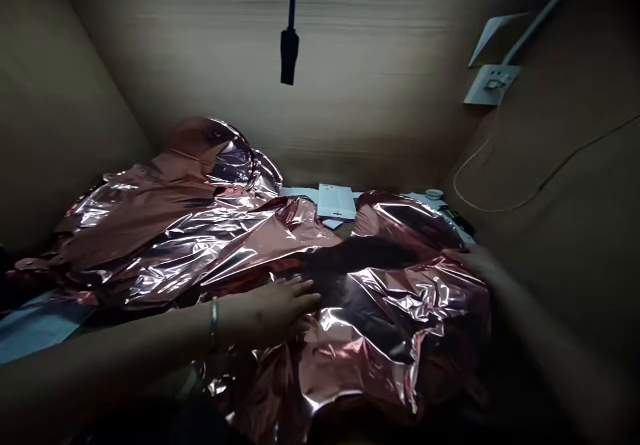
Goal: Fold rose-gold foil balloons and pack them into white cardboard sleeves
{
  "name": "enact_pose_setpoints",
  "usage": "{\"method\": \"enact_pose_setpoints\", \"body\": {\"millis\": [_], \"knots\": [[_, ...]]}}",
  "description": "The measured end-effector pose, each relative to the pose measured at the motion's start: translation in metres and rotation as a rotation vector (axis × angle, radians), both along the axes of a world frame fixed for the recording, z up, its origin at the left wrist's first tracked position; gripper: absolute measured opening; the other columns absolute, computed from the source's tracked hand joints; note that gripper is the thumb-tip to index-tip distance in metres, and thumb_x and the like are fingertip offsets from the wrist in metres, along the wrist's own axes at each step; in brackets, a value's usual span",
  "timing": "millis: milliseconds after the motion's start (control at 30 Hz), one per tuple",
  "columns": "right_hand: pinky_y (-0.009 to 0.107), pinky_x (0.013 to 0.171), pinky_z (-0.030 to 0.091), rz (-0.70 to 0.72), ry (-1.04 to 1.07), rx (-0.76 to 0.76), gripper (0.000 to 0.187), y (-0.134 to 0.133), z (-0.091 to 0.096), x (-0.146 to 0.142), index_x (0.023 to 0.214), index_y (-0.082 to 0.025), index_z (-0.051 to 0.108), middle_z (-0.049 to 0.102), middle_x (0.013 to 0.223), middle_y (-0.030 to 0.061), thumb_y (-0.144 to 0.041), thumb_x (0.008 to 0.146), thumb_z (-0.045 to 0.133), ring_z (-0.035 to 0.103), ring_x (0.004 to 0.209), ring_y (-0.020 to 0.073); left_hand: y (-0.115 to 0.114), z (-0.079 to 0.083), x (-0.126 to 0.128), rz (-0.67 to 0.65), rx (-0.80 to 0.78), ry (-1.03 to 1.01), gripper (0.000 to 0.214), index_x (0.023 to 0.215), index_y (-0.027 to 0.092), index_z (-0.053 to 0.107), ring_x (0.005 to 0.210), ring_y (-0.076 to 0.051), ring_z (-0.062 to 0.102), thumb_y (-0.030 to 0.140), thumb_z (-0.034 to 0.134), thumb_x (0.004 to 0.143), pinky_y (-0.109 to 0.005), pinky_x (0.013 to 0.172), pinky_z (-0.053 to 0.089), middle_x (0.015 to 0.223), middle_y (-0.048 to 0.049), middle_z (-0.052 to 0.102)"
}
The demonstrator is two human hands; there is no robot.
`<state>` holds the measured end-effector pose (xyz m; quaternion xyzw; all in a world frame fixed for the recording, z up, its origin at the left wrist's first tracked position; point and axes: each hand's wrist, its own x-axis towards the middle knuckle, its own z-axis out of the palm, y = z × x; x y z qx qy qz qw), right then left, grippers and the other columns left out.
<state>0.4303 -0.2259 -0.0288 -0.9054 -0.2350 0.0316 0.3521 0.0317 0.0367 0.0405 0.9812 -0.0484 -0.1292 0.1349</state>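
Observation:
Shiny pink foil balloons, wrinkled and partly puffed up, cover most of the surface before me. My left hand (283,306), with a band at the wrist, lies with its fingers stretched out on the near foil balloon (360,365). At that balloon's right edge, my right hand (473,262) touches the foil. It is dim and blurred, so whether its fingers grip is unclear. Another large foil balloon (150,232) spreads out on the left, with a round end raised toward the back wall. Dark shadow hides the lower part of the near balloon.
A small white box (337,202) stands at the back, by the wall. To its right are a small round white item (434,194) and a dark object (457,220). A black cable plug (289,55) hangs overhead. The wall socket (493,85) has a thin cord (525,202) trailing right.

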Motion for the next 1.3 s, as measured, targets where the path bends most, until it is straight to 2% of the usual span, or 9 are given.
{"method": "enact_pose_setpoints", "body": {"millis": [133, 267, 467, 600, 667, 733, 867, 1067, 1300], "knots": [[0.035, 0.059, 0.051, -0.066, -0.070, -0.177, 0.021, -0.015, 0.003, 0.038, 0.067, -0.015, 0.069, 0.069, 0.062, 0.0097, -0.035, 0.071, 0.063, 0.066, 0.064, 0.0273, -0.004, -0.024, 0.048, -0.115, 0.031, -0.183, 0.065, 0.149, 0.021, 0.033, 0.146, -0.034, 0.017, 0.040, 0.055, 0.091, -0.053, 0.117, 0.020, 0.156, -0.0145, 0.025], [0.044, 0.073, 0.049, -0.147, -0.207, -0.334, 0.038, 0.006, 0.022, 0.059, 0.102, -0.004, 0.070, 0.070, 0.092, 0.0244, -0.031, 0.082, 0.053, 0.066, 0.087, 0.0356, -0.021, -0.046, 0.082, -0.061, 0.034, -0.151, 0.075, 0.149, 0.018, 0.032, 0.145, -0.040, 0.014, 0.054, 0.055, 0.088, -0.060, 0.115, 0.015, 0.157, -0.0181, 0.023], [0.040, 0.101, 0.038, 0.121, -0.320, -0.457, 0.045, 0.072, 0.004, 0.020, 0.129, -0.016, 0.058, 0.058, 0.131, 0.0171, -0.037, 0.092, 0.045, 0.053, 0.121, 0.0291, -0.051, -0.037, 0.116, 0.095, -0.054, -0.040, 0.084, 0.152, 0.011, 0.022, 0.142, -0.041, 0.022, 0.055, 0.054, 0.087, -0.056, 0.110, 0.031, 0.155, -0.0251, 0.021], [0.051, 0.105, 0.034, 0.151, -0.288, -0.550, 0.057, 0.083, -0.035, -0.008, 0.142, -0.017, 0.046, 0.041, 0.148, 0.0180, -0.046, 0.094, 0.037, 0.041, 0.133, 0.0360, -0.016, -0.003, 0.161, 0.026, 0.033, 0.168, 0.030, 0.110, 0.020, 0.070, 0.105, -0.032, 0.064, 0.032, 0.064, 0.083, -0.041, 0.090, 0.051, 0.109, -0.0115, 0.070], [0.054, 0.106, 0.031, 0.125, -0.280, -0.577, 0.059, 0.080, -0.045, -0.010, 0.146, -0.015, 0.040, 0.036, 0.151, 0.0183, -0.045, 0.096, 0.031, 0.034, 0.137, 0.0373, 0.012, 0.006, 0.192, 0.090, 0.058, 0.193, 0.015, 0.088, 0.018, 0.074, 0.083, -0.025, 0.068, 0.029, 0.066, 0.084, -0.036, 0.080, 0.054, 0.085, -0.0060, 0.072], [0.054, 0.107, 0.030, 0.104, -0.280, -0.591, 0.060, 0.076, -0.049, -0.007, 0.147, -0.014, 0.038, 0.034, 0.152, 0.0184, -0.045, 0.096, 0.030, 0.032, 0.138, 0.0372, 0.038, 0.006, 0.225, 0.192, 0.086, 0.115, 0.018, 0.095, 0.015, 0.070, 0.086, -0.022, 0.066, 0.031, 0.064, 0.088, -0.036, 0.080, 0.054, 0.092, -0.0046, 0.069], [0.053, 0.107, 0.032, 0.058, -0.305, -0.593, 0.060, 0.073, -0.049, -0.004, 0.146, -0.010, 0.038, 0.037, 0.150, 0.0200, -0.041, 0.096, 0.027, 0.032, 0.139, 0.0363, 0.065, -0.009, 0.288, 0.445, 0.153, -0.149, 0.032, 0.120, 0.015, 0.057, 0.107, -0.024, 0.059, 0.034, 0.056, 0.094, -0.043, 0.090, 0.051, 0.123, -0.0087, 0.058], [0.053, 0.108, 0.032, 0.025, -0.325, -0.588, 0.062, 0.069, -0.055, -0.012, 0.145, -0.003, 0.038, 0.036, 0.149, 0.0248, -0.038, 0.095, 0.028, 0.034, 0.137, 0.0395, 0.079, -0.039, 0.370, 0.664, 0.122, -0.235, 0.033, 0.120, 0.016, 0.058, 0.105, -0.023, 0.060, 0.034, 0.059, 0.093, -0.042, 0.088, 0.052, 0.121, -0.0104, 0.058], [0.052, 0.110, 0.028, 0.029, -0.241, -0.702, 0.060, 0.074, -0.045, -0.016, 0.149, -0.004, 0.032, 0.029, 0.153, 0.0253, -0.034, 0.097, 0.029, 0.027, 0.140, 0.0405, 0.088, -0.058, 0.396, 0.697, -0.070, -0.312, 0.032, 0.119, 0.016, 0.058, 0.105, -0.023, 0.060, 0.034, 0.060, 0.092, -0.041, 0.088, 0.052, 0.120, -0.0102, 0.059]]}}
